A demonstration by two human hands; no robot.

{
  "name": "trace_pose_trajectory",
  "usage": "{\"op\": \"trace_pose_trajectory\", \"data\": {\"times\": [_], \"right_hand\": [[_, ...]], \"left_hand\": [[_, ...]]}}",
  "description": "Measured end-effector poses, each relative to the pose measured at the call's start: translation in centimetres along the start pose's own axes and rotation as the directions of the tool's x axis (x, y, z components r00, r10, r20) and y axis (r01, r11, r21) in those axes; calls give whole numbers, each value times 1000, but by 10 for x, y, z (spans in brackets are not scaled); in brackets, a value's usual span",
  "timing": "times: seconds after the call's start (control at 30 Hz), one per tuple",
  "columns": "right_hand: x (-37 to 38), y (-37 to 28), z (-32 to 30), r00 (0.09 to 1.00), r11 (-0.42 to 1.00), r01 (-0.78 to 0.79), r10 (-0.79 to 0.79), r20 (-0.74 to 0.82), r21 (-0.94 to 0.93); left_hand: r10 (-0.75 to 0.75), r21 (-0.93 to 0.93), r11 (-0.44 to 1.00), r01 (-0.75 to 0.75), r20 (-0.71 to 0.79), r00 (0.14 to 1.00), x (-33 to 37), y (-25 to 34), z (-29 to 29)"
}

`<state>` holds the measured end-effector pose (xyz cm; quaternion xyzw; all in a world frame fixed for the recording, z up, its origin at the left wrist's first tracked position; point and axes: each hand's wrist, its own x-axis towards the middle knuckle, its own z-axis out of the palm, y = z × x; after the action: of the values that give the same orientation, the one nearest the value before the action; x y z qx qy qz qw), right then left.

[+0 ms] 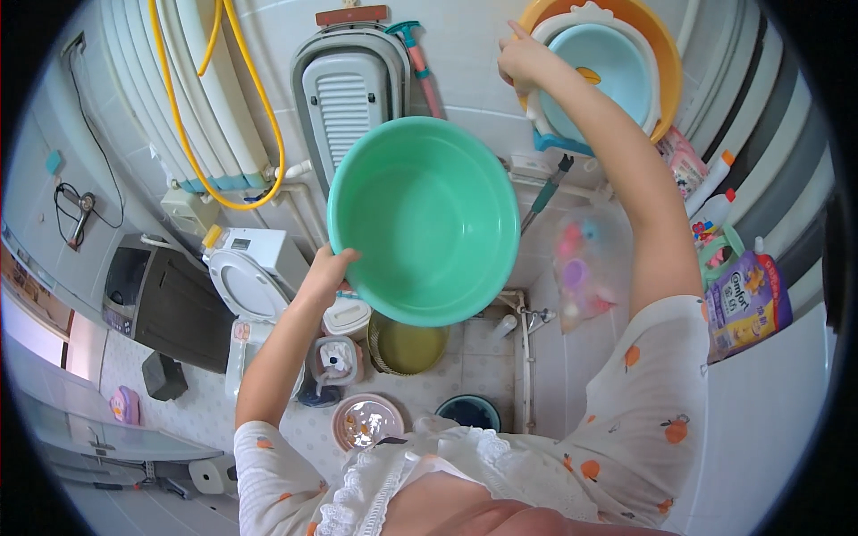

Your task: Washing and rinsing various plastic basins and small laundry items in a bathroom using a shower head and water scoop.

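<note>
My left hand (327, 277) is closed on the rim of a large green plastic basin (429, 210), at its lower left. The basin is held up in front of me with its hollow side toward me, and nothing shows inside it. Up and to the right, my right hand (525, 59) reaches to the left edge of several nested basins on the wall. An orange basin (666, 54) is outermost, then a white one (590, 12), with a light blue basin (617, 76) innermost. One finger stretches out apart from the others, and I see no object in that hand.
A grey folding tub (349, 94) hangs on the wall beside a yellow hose (279, 134). Left stand a toilet (250, 272) and a dark washing machine (170, 304). Low down are a pink basin (398, 411) and a teal bucket (469, 402). Bottles and a purple pouch (749, 299) stand right.
</note>
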<state>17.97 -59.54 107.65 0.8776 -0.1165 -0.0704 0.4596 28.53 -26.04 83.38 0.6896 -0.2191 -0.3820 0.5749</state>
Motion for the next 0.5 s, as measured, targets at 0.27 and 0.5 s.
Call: {"op": "trace_pose_trajectory", "data": {"times": [0.27, 0.5], "right_hand": [[17, -4, 18, 990, 994, -41, 54, -132, 97], [3, 6, 5, 898, 789, 122, 171, -405, 602]], "left_hand": [[-19, -30, 999, 18, -31, 999, -6, -3, 3], [-5, -18, 1000, 4, -48, 999, -1, -10, 0]]}}
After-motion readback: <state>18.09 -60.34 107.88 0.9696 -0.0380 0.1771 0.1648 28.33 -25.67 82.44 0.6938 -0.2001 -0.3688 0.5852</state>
